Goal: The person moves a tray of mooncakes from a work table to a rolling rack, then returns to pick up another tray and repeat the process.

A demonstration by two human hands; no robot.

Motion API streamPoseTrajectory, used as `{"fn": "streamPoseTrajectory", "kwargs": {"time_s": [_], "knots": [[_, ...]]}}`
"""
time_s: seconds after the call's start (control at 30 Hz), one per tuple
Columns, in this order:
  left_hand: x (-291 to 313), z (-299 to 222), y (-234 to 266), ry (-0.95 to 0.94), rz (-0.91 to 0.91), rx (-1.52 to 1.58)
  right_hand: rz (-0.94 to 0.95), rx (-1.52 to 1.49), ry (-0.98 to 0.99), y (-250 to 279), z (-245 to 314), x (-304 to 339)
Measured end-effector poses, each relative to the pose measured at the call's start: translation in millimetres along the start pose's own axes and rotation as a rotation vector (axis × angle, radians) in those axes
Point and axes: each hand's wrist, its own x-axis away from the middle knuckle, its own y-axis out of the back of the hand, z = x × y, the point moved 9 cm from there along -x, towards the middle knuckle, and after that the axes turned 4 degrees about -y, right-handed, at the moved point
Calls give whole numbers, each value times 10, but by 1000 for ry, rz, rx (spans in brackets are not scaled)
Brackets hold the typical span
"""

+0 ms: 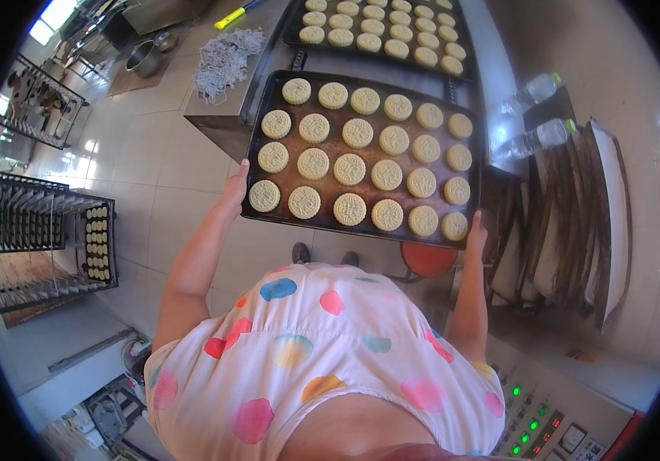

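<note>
My left hand (237, 189) grips the left edge of a dark baking tray (334, 147), and my right hand (479, 232) grips its right edge near the front corner. Both hands are closed on the rim, the fingers partly hidden beneath it. Rows of pale round mooncakes (350, 170) with pressed patterns and scalloped edges lie apart on the tray. Its far side sits at or over a metal counter (226, 132); whether it rests there I cannot tell. Just beyond, a second dark tray (345, 54) holds more mooncakes (372, 27).
On the counter lie a heap of white strings (228, 63) and a yellow-handled tool (230, 18). Two clear bottles (541, 137) stand right, above stacked dark-edged boards (553, 223). A red round stool (428, 260) is below the tray. Left stands a tray rack (30, 223); lower right, a lit control panel (537, 415).
</note>
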Motion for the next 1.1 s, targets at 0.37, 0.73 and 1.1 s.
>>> {"fn": "streamPoseTrajectory", "kwargs": {"time_s": [0.37, 0.73, 1.1], "knots": [[-341, 106, 163, -204, -151, -233, -49, -48, 43, 25, -32, 91], [-85, -323, 111, -546, -259, -487, -175, 68, 125, 103, -110, 203], [-66, -309, 106, -600, -332, -551, -201, 91, 234, 104, -169, 73]]}}
